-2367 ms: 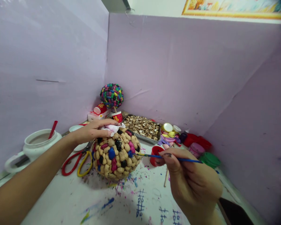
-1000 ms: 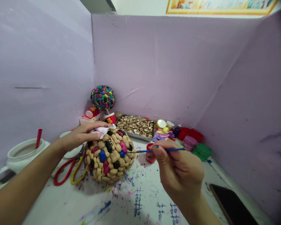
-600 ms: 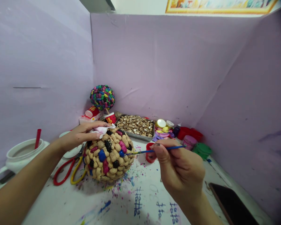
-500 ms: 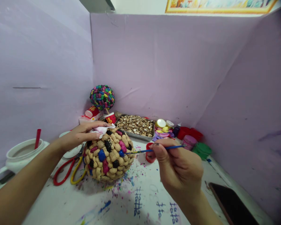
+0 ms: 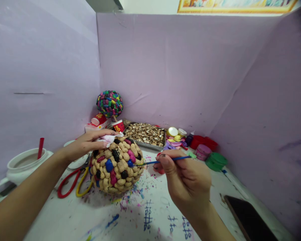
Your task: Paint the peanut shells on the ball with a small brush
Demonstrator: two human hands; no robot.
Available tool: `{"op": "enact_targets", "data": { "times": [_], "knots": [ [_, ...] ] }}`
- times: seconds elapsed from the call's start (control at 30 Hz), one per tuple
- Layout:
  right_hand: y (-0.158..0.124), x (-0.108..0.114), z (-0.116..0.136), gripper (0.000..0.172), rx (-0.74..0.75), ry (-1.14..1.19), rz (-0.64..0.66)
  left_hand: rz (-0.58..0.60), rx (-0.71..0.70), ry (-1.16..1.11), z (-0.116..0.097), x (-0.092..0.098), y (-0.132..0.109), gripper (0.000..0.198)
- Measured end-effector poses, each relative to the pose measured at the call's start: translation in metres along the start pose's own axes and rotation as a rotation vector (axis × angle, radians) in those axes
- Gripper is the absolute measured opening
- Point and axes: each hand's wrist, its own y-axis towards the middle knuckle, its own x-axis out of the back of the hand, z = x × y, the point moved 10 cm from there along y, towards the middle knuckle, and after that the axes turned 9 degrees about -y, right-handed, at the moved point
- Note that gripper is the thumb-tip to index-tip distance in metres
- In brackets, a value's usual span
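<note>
The shell ball (image 5: 117,165) sat on the table (image 5: 152,214). The left hand (image 5: 88,144) pressed extended fingers on a tissue (image 5: 108,138) atop it. The right hand (image 5: 187,180) pinched the paintbrush (image 5: 150,163), tip at one shell; short, light strokes seemed advisable.

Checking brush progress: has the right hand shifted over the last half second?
Yes. The right hand with the brush slid slightly left toward the shell ball, now covering more of the red cup behind it.
</note>
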Motion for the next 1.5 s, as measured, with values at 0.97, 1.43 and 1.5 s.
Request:
{"op": "enact_targets", "data": {
  "times": [0.97,1.43,1.5],
  "knots": [
    [0.000,0.000,0.000,0.018,-0.002,-0.033,-0.013,-0.061,0.029,-0.037,-0.001,0.004,-0.003,0.045],
    [-0.005,0.014,-0.024,0.013,-0.174,0.164,-0.104,-0.027,0.027,0.010,0.006,0.005,0.000,0.048],
    [-0.009,0.018,-0.036,0.015,-0.258,0.184,-0.184,-0.010,0.024,0.029,0.005,0.004,0.000,0.049]
  ]
}}
